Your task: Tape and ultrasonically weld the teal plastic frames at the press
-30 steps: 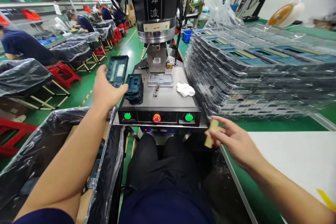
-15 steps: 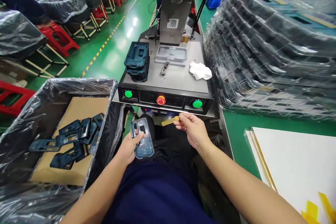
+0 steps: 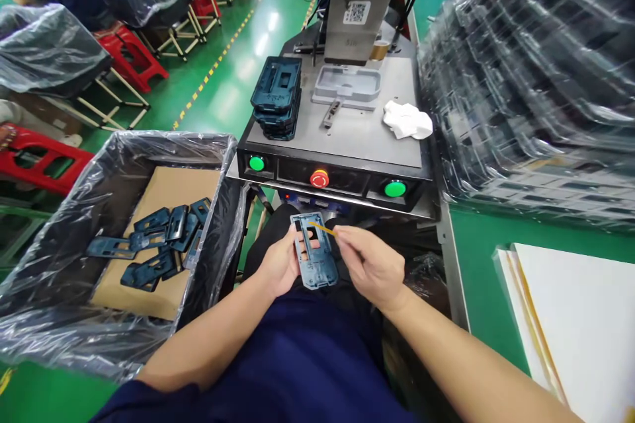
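My left hand (image 3: 284, 260) holds a dark blue-green plastic housing (image 3: 320, 266) from its left side, fingers behind it and showing through its window. The recessed inner face is turned up. My right hand (image 3: 372, 264) pinches a thin yellow strip (image 3: 323, 229) between thumb and fingertips. The strip's free end lies over the upper part of the housing; whether it touches cannot be told. Ahead, a stack of similar housings (image 3: 278, 89) stands on the left of the press table (image 3: 357, 145), beside a grey fixture (image 3: 347, 86).
A plastic-lined bin (image 3: 173, 142) on the left holds several dark parts (image 3: 159, 244). The press front carries green buttons (image 3: 395, 189) and a red stop button (image 3: 319, 178). A white cloth (image 3: 407, 121) lies on its plate. Stacked clear trays (image 3: 520, 106) and white sheets (image 3: 580, 317) are on the right.
My left hand has moved right with the housing and now supports it from behind. My right hand has turned, bringing the yellow strip over the housing. The view has shifted slightly.
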{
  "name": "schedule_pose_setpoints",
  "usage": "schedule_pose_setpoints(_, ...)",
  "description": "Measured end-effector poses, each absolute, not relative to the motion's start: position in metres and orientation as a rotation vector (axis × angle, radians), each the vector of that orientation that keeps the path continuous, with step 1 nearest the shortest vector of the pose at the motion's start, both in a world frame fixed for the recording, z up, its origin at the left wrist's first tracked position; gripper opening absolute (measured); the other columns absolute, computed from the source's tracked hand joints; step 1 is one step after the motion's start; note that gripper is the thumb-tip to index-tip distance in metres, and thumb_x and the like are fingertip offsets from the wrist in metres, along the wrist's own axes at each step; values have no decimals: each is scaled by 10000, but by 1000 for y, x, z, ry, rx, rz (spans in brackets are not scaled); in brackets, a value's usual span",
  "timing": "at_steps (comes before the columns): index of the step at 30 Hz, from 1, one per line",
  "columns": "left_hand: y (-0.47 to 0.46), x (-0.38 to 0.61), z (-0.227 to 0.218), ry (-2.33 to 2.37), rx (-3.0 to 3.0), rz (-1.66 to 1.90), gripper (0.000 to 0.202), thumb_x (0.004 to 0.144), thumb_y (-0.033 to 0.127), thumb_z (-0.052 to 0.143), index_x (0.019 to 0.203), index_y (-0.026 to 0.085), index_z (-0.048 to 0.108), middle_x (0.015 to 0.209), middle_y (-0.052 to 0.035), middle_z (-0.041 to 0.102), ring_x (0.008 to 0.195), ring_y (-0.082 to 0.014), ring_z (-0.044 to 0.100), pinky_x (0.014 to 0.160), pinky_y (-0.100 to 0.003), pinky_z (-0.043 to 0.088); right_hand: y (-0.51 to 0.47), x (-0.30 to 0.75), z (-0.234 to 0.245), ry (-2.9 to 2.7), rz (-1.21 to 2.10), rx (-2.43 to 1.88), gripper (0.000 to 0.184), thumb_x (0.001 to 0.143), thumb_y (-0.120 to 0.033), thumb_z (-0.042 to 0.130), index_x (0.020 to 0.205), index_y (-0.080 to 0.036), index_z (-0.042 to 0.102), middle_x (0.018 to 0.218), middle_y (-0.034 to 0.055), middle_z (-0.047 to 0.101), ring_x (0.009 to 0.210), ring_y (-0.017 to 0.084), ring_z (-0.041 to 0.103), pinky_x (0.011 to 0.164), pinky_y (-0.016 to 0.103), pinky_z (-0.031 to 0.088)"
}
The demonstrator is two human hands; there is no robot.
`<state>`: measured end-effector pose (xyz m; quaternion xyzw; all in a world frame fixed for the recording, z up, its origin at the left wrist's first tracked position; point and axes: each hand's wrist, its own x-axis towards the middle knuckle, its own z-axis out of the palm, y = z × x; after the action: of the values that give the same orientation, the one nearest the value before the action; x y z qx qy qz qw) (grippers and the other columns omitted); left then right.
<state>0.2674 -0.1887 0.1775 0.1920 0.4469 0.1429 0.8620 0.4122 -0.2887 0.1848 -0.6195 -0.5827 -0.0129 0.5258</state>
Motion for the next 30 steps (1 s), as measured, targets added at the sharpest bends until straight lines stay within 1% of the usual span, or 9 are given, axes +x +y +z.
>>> schedule_pose_setpoints(3,-193,270,182,858,381,296,455,980,445,382,1080,87,646,959,-152,717,859,-217,693,833,-351,542,-292,410,183,-1674,-192,-1333,338,840,-66,625,1159,-174,652,1102,108,714,1006,188,690,862,284,603)
schedule_pose_setpoints(6,-198,272,184,823,378,298,452,988,418,377,1119,83,650,977,-142,717,902,-209,684,854,-329,535,-291,409,180,-1830,-236,-1283,340,871,-84,587,1204,-142,622,1127,130,700,1108,215,647,896,323,596)
schedule_pose_setpoints(10,-199,272,181,842,405,303,426,977,423,417,1138,107,653,979,-121,714,886,-193,679,819,-308,539,-288,405,179,-1941,-227,-1291,244,898,-90,537,1106,-109,664,1099,142,700,1139,219,627,946,331,571)
schedule_pose_setpoints(14,-196,269,177,857,439,270,443,941,489,475,1147,138,651,1015,-122,702,872,-204,676,760,-317,539,-285,399,182,-2033,-108,-1423,230,932,-133,486,975,-178,707,1089,80,706,1096,182,640,970,315,552)
schedule_pose_setpoints(16,-196,268,177,828,441,277,433,947,472,470,1135,128,653,1029,-131,699,895,-211,670,763,-320,534,-284,398,183,-2072,-17,-1479,243,934,-143,477,923,-196,713,1078,62,707,1087,182,637,996,340,530)
schedule_pose_setpoints(19,-196,267,176,811,432,274,413,964,445,439,1150,136,640,1039,-127,695,907,-207,663,753,-308,523,-283,398,181,-2085,18,-1522,212,919,-147,507,918,-196,713,1071,65,707,1126,217,610,1014,409,496)
schedule_pose_setpoints(23,-197,268,175,840,435,268,395,973,437,416,1152,153,624,1012,-111,691,845,-188,657,681,-276,498,-283,400,179,-2067,-23,-1590,210,903,-137,513,959,-184,709,1098,92,693,1141,243,586,1002,434,482)
schedule_pose_setpoints(27,-197,267,175,864,449,273,373,943,456,490,1146,172,622,982,-84,689,728,-148,624,631,-251,459,-284,400,179,-2061,-30,-1579,228,882,-138,509,1013,-152,695,1156,133,657,1151,256,563,993,421,485)
schedule_pose_setpoints(30,-198,266,175,873,449,285,357,939,441,507,1152,174,614,1006,-83,685,721,-140,616,599,-236,431,-285,399,179,-2082,2,-1561,216,862,-171,536,1014,-157,689,1177,132,642,1164,270,547,997,442,477)
